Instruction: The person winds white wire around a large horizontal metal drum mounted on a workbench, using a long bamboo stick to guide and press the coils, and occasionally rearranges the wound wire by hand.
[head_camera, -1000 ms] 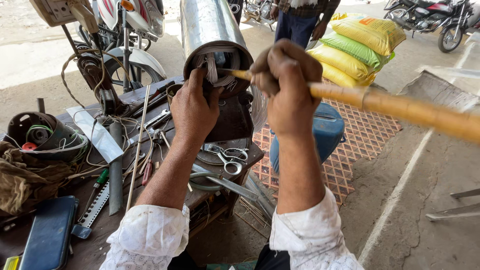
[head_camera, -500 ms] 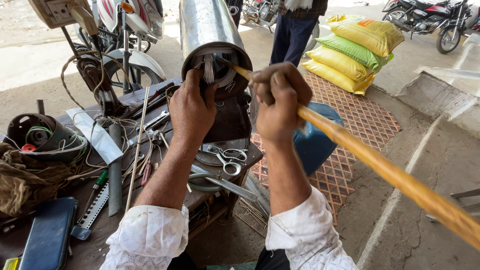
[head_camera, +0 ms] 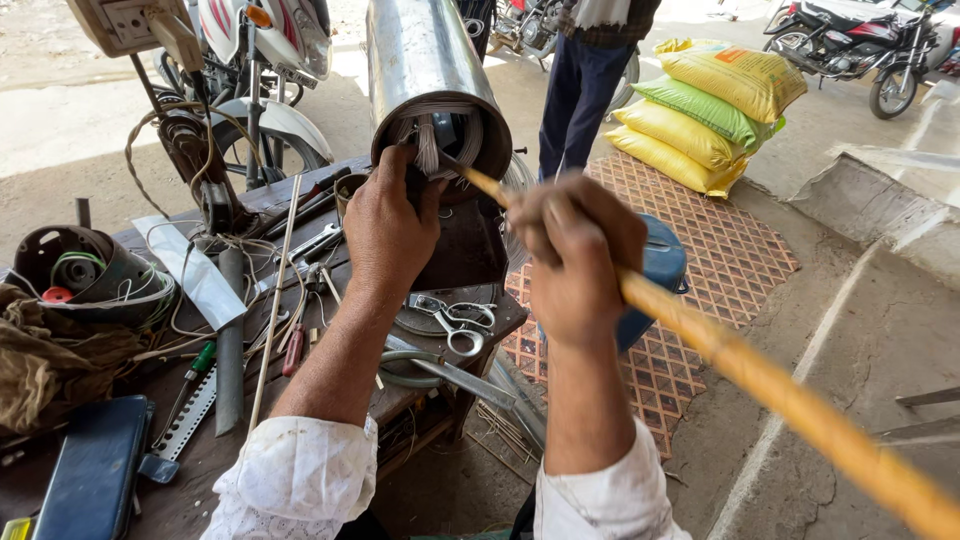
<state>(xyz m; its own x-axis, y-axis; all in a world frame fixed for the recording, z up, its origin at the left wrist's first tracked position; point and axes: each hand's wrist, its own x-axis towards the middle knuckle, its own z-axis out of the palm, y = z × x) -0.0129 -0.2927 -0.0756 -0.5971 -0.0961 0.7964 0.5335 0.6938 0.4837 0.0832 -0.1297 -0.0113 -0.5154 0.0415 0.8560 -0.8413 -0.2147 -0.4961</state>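
Head view: a shiny metal cylinder (head_camera: 425,70) is seen standing tilted on the bench (head_camera: 200,460), its open end turned toward the viewer and its long axis running up and away from the fingers. Inside that mouth, pale wire windings (head_camera: 432,135) are packed in slots. The left hand (head_camera: 388,225) is pressed against the lower rim of the mouth, its fingers curled onto the edge and over the windings; this hold is judged to steady the cylinder and keep the wires in place. The right hand (head_camera: 575,262) is closed firmly around a long yellow-orange stick (head_camera: 760,375), fingers clamped on it. The stick's long axis runs diagonally: its thin tip is pointed up and to the left, beyond the right fingers, into the windings, while its thicker tail passes below and to the right of the fingers and out of the picture. So held, it is judged to serve as a pushing tool against the wires.

Just below the left fingers, scissors (head_camera: 455,320) are laid on the bench. Farther to the left of them, a green-handled screwdriver (head_camera: 195,375) and a dark round housing with wire coils (head_camera: 85,275) are seen. Beyond the right fingers, stacked yellow and green sacks (head_camera: 715,110) are piled on the ground.
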